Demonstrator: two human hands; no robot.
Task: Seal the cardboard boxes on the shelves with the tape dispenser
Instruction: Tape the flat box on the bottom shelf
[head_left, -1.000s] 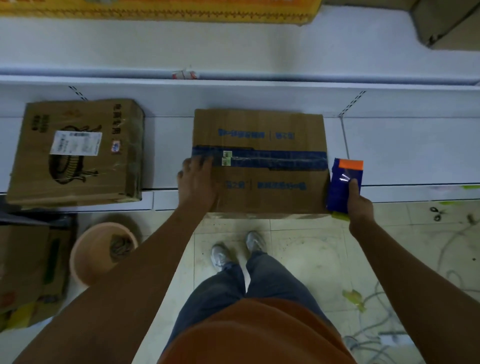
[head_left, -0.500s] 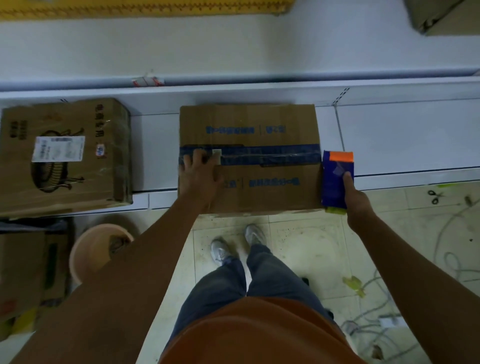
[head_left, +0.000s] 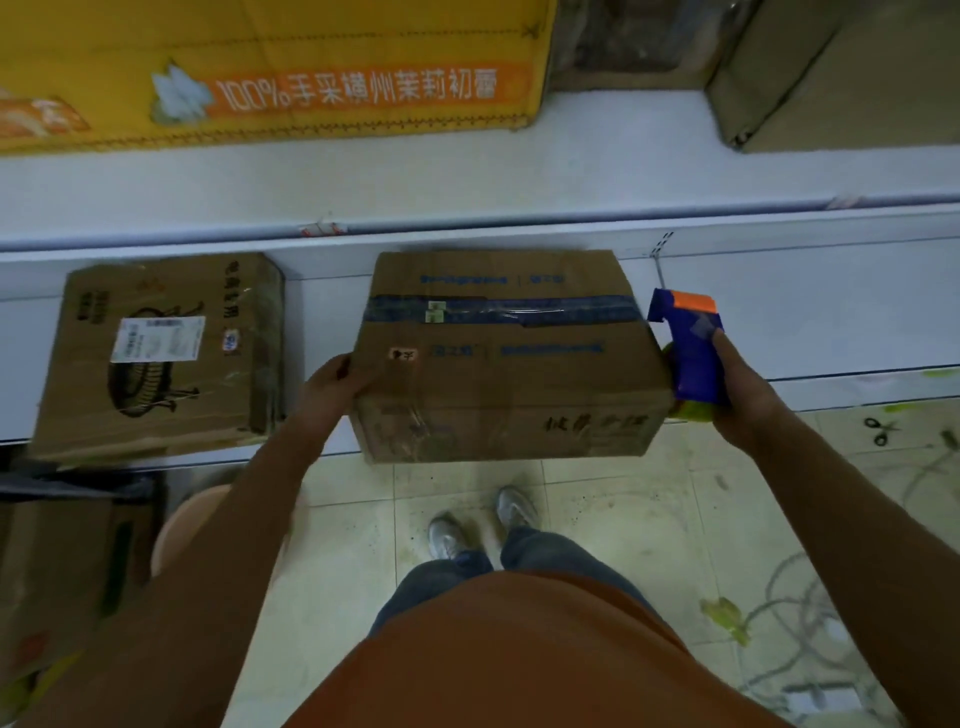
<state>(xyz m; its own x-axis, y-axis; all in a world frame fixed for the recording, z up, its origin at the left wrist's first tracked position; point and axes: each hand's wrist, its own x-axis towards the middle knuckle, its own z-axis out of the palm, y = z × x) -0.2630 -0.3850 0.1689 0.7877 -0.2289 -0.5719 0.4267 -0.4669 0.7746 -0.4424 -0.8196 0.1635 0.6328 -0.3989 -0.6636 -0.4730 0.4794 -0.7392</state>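
Fingers of the left hand (head_left: 332, 384) apparently grip the taped box (head_left: 504, 358); right hand (head_left: 737, 395) fingers clasp the tape dispenser (head_left: 693, 348).

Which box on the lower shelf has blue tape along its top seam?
The middle box, held by the left hand; the box with the white label to its left shows none.

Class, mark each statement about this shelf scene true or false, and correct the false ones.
1. The right hand grips a blue tape dispenser. True.
2. The left hand rests flat on the floor. False: it holds the left edge of the middle cardboard box.
3. Blue tape runs across that box's top. True.
4. The box with the white label sits to the right of the middle box. False: it sits to the left.
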